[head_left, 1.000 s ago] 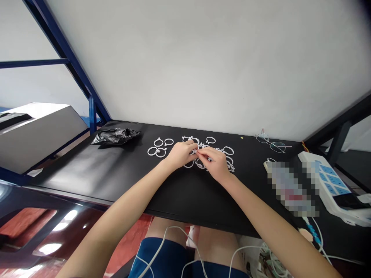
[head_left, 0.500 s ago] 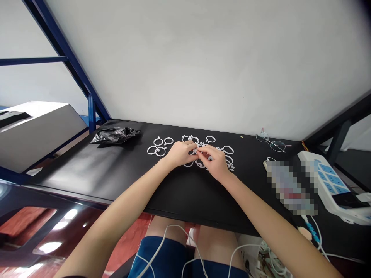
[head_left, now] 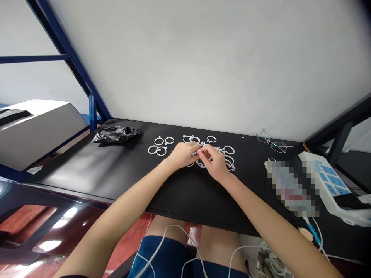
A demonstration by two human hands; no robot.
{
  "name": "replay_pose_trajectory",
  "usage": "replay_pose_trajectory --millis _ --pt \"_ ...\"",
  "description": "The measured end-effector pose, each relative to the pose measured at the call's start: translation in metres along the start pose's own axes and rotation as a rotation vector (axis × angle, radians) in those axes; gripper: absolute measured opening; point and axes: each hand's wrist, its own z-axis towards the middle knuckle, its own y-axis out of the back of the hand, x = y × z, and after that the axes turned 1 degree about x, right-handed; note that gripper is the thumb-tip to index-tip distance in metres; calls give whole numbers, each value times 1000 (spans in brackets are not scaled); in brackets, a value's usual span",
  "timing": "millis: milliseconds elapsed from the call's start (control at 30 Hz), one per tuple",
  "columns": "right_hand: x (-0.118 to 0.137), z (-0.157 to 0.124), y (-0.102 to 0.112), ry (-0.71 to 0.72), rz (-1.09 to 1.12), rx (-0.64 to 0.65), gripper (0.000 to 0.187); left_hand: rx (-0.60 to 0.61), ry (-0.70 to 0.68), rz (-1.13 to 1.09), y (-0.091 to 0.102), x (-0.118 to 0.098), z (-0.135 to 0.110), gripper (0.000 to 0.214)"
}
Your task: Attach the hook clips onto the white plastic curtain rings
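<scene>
White plastic curtain rings with small eyelets lie in a loose pile point(head_left: 228, 159) on the black tabletop, partly hidden by my hands. My left hand point(head_left: 184, 154) is closed, its fingertips pinching a white curtain ring point(head_left: 194, 152) just above the pile. From the other side, my right hand point(head_left: 215, 161) pinches at the same small ring, thumb and forefinger together. Most of that ring is covered by fingers. Left of my left hand sits a separate group of rings point(head_left: 157, 150), some overlapping. One ring point(head_left: 211, 139) lies at the back of the pile.
A crumpled black plastic bag point(head_left: 116, 134) lies at the left of the black table point(head_left: 185, 200). Eyeglasses point(head_left: 276, 146), a blurred-out phone point(head_left: 290, 187) on a cable and a white power strip point(head_left: 330, 181) are on the right. White cables hang over my lap.
My hands stay together over the pile, with the left fingers shifted slightly right and the fingertips closer together. The camera view has shifted a little. The rings on the table have not moved.
</scene>
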Motion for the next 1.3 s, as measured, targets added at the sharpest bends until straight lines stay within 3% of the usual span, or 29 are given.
replay_pose_trajectory --millis 133,333,667,1300 --pt "1 0 0 19 2 47 17 -1 81 17 1 -3 0 6" --pt "2 -1 -1 0 17 90 15 58 134 19 1 -4 1 4" --pt "1 -1 0 25 11 46 17 107 90 -1 2 -8 2 6" --pt "2 -1 3 37 -2 122 24 109 23 15 -1 -3 2 9"
